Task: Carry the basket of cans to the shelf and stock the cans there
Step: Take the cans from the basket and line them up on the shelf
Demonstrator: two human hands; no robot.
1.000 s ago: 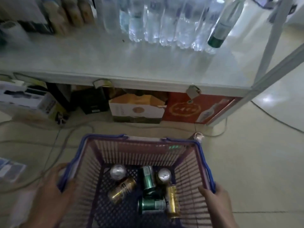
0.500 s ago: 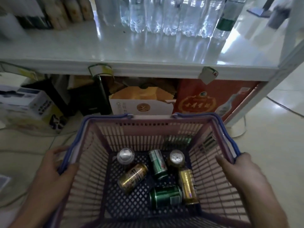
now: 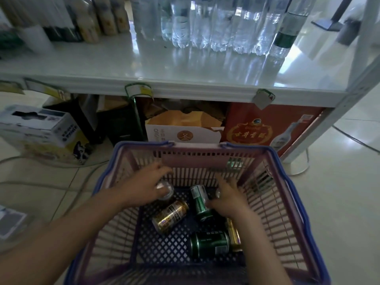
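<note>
A pink basket with blue rim (image 3: 285, 179) stands on the floor in front of the white shelf (image 3: 98, 62). Several cans lie in it: a gold can (image 3: 170, 217), a green can on its side (image 3: 209, 243), a tilted green can (image 3: 198, 199) and another gold can (image 3: 233, 233). My left hand (image 3: 141, 188) reaches down inside, its blurred fingers and thumb spread on either side of an upright silver-topped can (image 3: 165, 189). My right hand (image 3: 228, 200) lies over a second upright can (image 3: 217, 193), which is mostly hidden, and touches the tilted green can.
Clear water bottles (image 3: 205, 23) and brown bottles (image 3: 102, 15) stand at the back of the shelf, with bare shelf in front of them. Under the shelf are a red carton (image 3: 257, 132), an orange-white box (image 3: 185, 130) and a white box (image 3: 39, 128). Cables (image 3: 41, 163) cross the floor at left.
Both hands have let go of the basket's side rims and dropped inside, onto the two upright cans. The basket sits slightly closer to the shelf.
</note>
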